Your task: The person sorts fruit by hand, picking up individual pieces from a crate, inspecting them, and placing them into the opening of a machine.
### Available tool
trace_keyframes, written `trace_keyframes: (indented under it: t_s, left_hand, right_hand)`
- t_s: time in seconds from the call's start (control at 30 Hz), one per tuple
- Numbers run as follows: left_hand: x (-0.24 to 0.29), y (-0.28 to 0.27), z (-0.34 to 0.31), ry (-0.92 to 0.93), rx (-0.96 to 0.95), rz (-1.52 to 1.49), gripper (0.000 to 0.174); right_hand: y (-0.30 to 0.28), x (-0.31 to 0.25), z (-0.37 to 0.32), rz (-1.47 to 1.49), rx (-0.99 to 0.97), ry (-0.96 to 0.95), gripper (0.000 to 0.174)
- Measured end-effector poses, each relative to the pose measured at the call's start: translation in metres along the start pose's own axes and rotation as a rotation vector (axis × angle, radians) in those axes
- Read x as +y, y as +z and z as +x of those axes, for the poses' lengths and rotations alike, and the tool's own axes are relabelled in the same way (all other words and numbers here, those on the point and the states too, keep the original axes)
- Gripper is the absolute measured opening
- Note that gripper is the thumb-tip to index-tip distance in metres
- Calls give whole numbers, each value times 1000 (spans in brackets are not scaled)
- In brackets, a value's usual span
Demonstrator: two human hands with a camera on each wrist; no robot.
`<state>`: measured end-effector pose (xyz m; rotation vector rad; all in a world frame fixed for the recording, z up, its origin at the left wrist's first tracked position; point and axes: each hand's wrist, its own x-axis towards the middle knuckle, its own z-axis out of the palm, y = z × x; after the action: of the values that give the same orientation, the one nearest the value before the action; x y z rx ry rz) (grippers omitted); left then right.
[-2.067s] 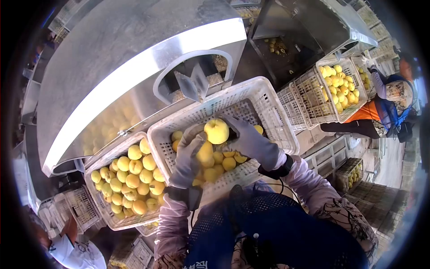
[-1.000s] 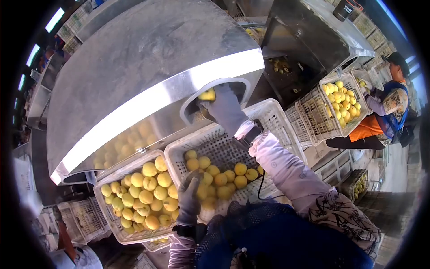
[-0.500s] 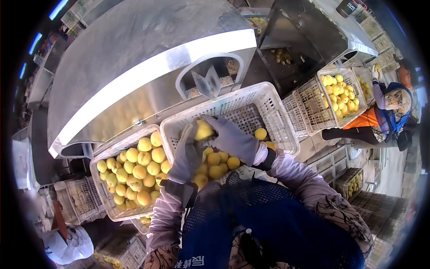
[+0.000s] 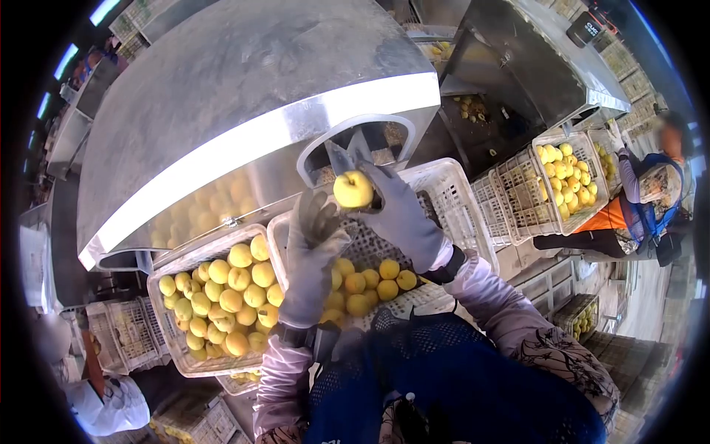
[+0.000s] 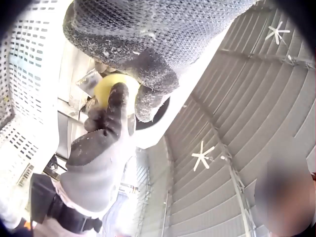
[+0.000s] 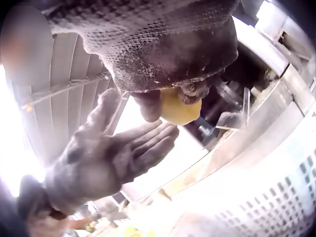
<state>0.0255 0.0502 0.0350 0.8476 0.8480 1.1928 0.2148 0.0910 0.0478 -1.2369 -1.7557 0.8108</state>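
A yellow fruit [image 4: 353, 189] is gripped by the gloved right hand [image 4: 403, 222], just in front of the metal machine's arched opening [image 4: 355, 144]. Beside it the left hand [image 4: 310, 259] has its fingers extended and holds nothing. In the right wrist view the left palm [image 6: 98, 163] faces up, its fingertips close under the fruit [image 6: 181, 108], which the right hand [image 6: 168, 54] holds. The left wrist view has the right hand [image 5: 101, 153] with a finger across the fruit [image 5: 111, 89]; the left hand [image 5: 153, 44] is above.
Below the hands is a white crate [image 4: 462, 203] partly filled with yellow fruit [image 4: 359, 296]. To its left stands a fuller crate [image 4: 214, 366]. At the right a person in a blue vest [image 4: 654, 192] is beside stacked crates [image 4: 514, 203]; a dark metal machine [image 4: 510, 66] stands behind.
The right hand, inside the opening a second ago, came back over the crate. Since then both hands have risen towards the opening, and the left fingers have come away from the fruit.
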Motion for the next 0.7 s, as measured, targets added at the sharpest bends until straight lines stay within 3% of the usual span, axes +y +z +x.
trace_keyframes:
  t_s: [0.13, 0.27, 0.3, 0.4, 0.47, 0.5, 0.53, 0.6, 0.63, 0.67, 0.7]
  left_hand:
    - [-28, -26, -24, -105, 137, -69, 69]
    - [-58, -62, -54, -275, 180, -82, 74]
    - [-66, -69, -59, -304, 207, -80, 73]
    - [-80, -73, -56, -369, 262, -31, 73]
    - [-85, -71, -43, -407, 271, 84, 73]
    - [-93, -73, -37, -375, 264, 265, 76]
    - [-105, -78, -27, -329, 247, 445, 80]
    - [-136, -98, -5, -308, 190, 836, 91]
    - [-154, -106, 7, -326, 190, 831, 91]
    - [-172, -114, 17, -427, 198, 1081, 92]
    - [-187, -117, 20, -532, 191, 1335, 93]
  right_hand:
    - [26, 52, 42, -299, 141, 90, 62]
    - [46, 76, 76, -496, 231, 87, 58]
    - [46, 67, 83, -450, 322, 43, 50]
    - [29, 55, 98, -316, 295, -13, 39]
    - [0, 22, 87, -232, 81, 139, 38]
    - [-5, 13, 82, -157, 23, 327, 43]
    - [-14, 20, 63, -146, -76, 212, 57]
    - [-15, 34, 3, -44, -122, 363, 69]
    - [-8, 78, -35, -37, -145, 327, 63]
    - [-1, 125, -71, -28, -170, 291, 58]
    - [-4, 147, -92, -128, -305, 419, 61]
